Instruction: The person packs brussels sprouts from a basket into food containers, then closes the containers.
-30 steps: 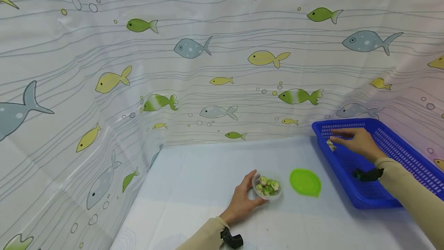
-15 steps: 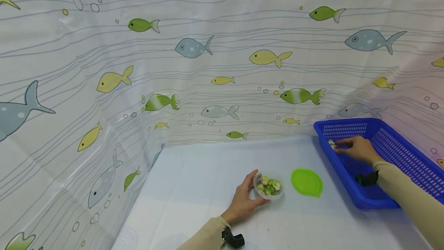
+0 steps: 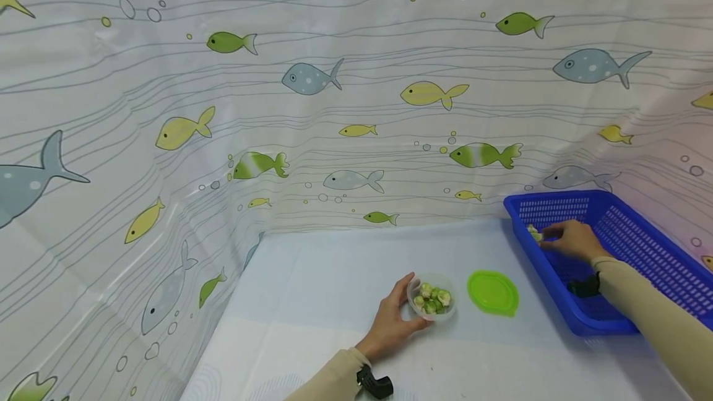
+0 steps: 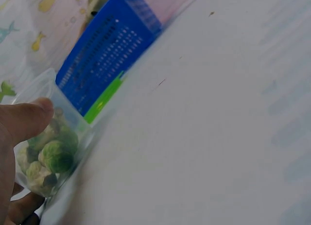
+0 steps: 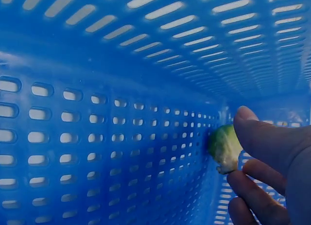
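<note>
My left hand (image 3: 388,322) grips a small clear plastic tub (image 3: 413,306), thumb on the near side and fingers on the far side. Several Brussels sprouts (image 3: 430,299) lie inside it, green with pale cut ends; the left wrist view shows the sprouts (image 4: 57,156) through the tub wall. My right hand (image 3: 574,239) is down inside the blue basket (image 3: 543,277), near its left wall. Thumb and fingers pinch a Brussels sprout (image 5: 225,148) there, its pale stem end downward in the right wrist view. From the head view, pale green sprout (image 3: 534,233) shows at the fingertips.
A bright green lid (image 3: 492,293) lies flat between tub and basket. The perforated basket stands at the right of the white-covered table (image 3: 334,277). A fish-print sheet (image 3: 362,110) hangs behind and at both sides. Each wrist wears a small black device (image 3: 374,382).
My right hand has lowered into the basket and closed its fingers at the sprout by the left wall. The left hand and tub stay in place.
</note>
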Action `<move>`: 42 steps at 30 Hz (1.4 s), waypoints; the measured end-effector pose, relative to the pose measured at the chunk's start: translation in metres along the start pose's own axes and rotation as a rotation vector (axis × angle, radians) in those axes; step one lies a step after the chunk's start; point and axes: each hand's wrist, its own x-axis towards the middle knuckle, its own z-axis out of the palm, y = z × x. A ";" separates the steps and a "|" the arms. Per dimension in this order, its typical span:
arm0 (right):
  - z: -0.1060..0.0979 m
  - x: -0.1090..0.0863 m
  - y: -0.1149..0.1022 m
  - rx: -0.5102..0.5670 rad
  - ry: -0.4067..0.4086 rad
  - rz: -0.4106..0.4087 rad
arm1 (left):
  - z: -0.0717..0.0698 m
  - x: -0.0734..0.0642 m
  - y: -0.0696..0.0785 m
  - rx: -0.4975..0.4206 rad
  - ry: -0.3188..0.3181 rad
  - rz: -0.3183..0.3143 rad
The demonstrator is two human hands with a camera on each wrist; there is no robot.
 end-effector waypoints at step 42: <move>0.002 0.026 0.012 0.003 -0.073 0.117 | -0.002 0.001 0.000 -0.012 -0.005 0.010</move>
